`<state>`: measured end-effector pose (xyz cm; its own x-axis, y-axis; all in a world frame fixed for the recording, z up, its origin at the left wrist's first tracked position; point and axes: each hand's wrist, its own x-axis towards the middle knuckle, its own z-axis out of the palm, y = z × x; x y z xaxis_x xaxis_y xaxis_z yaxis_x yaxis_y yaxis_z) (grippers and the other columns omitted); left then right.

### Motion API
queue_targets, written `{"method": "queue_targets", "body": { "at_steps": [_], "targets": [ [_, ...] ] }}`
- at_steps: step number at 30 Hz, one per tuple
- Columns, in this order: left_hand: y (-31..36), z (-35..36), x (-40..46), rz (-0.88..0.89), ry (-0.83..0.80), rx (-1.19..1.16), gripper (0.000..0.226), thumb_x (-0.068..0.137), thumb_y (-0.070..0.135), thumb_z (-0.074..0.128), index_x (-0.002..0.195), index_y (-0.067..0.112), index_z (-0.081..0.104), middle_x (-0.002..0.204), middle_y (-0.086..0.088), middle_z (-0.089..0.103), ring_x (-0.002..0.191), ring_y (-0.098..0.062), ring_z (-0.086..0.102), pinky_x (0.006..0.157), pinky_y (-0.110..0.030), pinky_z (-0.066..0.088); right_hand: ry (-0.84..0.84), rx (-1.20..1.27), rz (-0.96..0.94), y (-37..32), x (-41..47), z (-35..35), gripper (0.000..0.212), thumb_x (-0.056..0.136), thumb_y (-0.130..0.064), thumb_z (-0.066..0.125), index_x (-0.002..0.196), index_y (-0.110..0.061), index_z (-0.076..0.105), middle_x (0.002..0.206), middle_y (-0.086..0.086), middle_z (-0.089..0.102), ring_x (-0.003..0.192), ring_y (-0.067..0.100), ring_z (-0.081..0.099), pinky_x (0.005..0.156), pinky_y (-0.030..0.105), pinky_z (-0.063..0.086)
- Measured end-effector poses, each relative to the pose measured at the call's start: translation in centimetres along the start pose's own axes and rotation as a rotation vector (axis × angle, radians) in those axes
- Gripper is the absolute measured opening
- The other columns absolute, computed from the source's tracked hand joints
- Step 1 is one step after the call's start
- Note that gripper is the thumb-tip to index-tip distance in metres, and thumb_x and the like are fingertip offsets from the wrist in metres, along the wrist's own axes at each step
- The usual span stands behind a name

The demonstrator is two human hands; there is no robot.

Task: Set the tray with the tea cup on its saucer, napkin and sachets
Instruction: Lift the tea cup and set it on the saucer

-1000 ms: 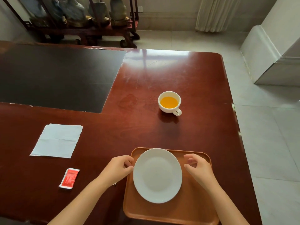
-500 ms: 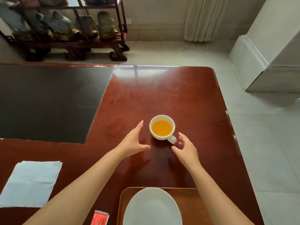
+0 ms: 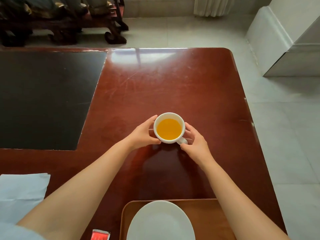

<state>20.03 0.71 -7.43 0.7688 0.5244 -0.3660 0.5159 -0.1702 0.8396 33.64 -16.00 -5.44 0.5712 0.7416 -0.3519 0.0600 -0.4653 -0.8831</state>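
A white tea cup (image 3: pixel 169 128) full of orange-yellow tea stands on the red-brown table (image 3: pixel 173 80), its handle turned toward me on the right. My left hand (image 3: pixel 144 134) cups the cup's left side. My right hand (image 3: pixel 194 141) touches its right side, fingers at the handle. At the bottom edge a brown tray (image 3: pixel 207 215) carries an empty white saucer (image 3: pixel 161 222). A pale blue napkin (image 3: pixel 22 191) lies at the lower left, partly covered by my left forearm. A red sachet (image 3: pixel 100 236) peeks in at the bottom, left of the tray.
A black inlay (image 3: pixel 45 97) covers the table's left half. The table's right edge (image 3: pixel 249 118) drops to a tiled floor. A dark wooden shelf (image 3: pixel 69 23) stands beyond the far edge, and a white pedestal (image 3: pixel 285 40) at the upper right.
Both hands left the saucer on the tray, reached forward and closed in on the cup. The view moved forward and down, so the tray slid to the bottom edge.
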Motion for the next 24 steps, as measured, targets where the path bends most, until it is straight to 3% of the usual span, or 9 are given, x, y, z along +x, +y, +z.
{"method": "queue_targets", "body": {
  "at_steps": [3, 10, 15, 20, 24],
  "targets": [
    [-0.3, -0.1, -0.6, 0.075, 0.015, 0.008, 0.08, 0.066, 0.002, 0.079, 0.135, 0.026, 0.045, 0.129, 0.005, 0.058, 0.113, -0.008, 0.057, 0.101, -0.036, 0.047, 0.003, 0.002, -0.008, 0.0, 0.1, -0.1, 0.071, 0.076, 0.004, 0.061, 0.136, -0.029, 0.044, 0.126, -0.001, 0.062, 0.108, 0.013, 0.061, 0.094, 0.042, 0.051],
    [0.4, 0.1, -4.5, 0.14, 0.125, 0.009, 0.076, 0.065, 0.012, 0.084, 0.125, 0.043, 0.05, 0.118, 0.022, 0.06, 0.098, 0.003, 0.064, 0.089, -0.028, 0.053, -0.113, 0.007, -0.058, -0.7, -1.1, -1.4, 0.07, 0.076, 0.002, 0.063, 0.133, -0.033, 0.046, 0.124, 0.0, 0.063, 0.111, 0.017, 0.06, 0.094, 0.048, 0.051],
    [1.3, 0.8, -9.5, 0.227, 0.193, 0.044, 0.072, 0.068, 0.017, 0.084, 0.131, 0.028, 0.05, 0.117, 0.012, 0.063, 0.099, -0.002, 0.065, 0.086, -0.021, 0.054, -0.211, -0.011, -0.124, -1.8, -4.0, -2.4, 0.071, 0.076, 0.006, 0.065, 0.134, -0.03, 0.046, 0.124, -0.001, 0.063, 0.107, 0.019, 0.063, 0.087, 0.042, 0.056],
    [2.1, 3.0, -15.8, 0.247, 0.279, 0.063, 0.068, 0.068, 0.031, 0.08, 0.127, 0.033, 0.047, 0.111, 0.021, 0.06, 0.099, 0.006, 0.062, 0.081, -0.01, 0.05, -0.298, -0.044, -0.187, -2.1, -8.2, -2.5, 0.069, 0.076, 0.004, 0.069, 0.123, -0.043, 0.049, 0.115, -0.01, 0.063, 0.099, 0.012, 0.065, 0.077, 0.028, 0.059],
    [1.6, 5.5, -20.5, 0.224, 0.321, 0.013, 0.07, 0.066, 0.038, 0.078, 0.128, 0.037, 0.046, 0.111, 0.025, 0.06, 0.099, 0.005, 0.063, 0.079, -0.009, 0.051, -0.373, -0.035, -0.2, -1.1, -11.7, -2.1, 0.065, 0.079, 0.0, 0.069, 0.116, -0.049, 0.049, 0.116, -0.01, 0.065, 0.099, 0.012, 0.066, 0.078, 0.029, 0.058]
  ]
}}
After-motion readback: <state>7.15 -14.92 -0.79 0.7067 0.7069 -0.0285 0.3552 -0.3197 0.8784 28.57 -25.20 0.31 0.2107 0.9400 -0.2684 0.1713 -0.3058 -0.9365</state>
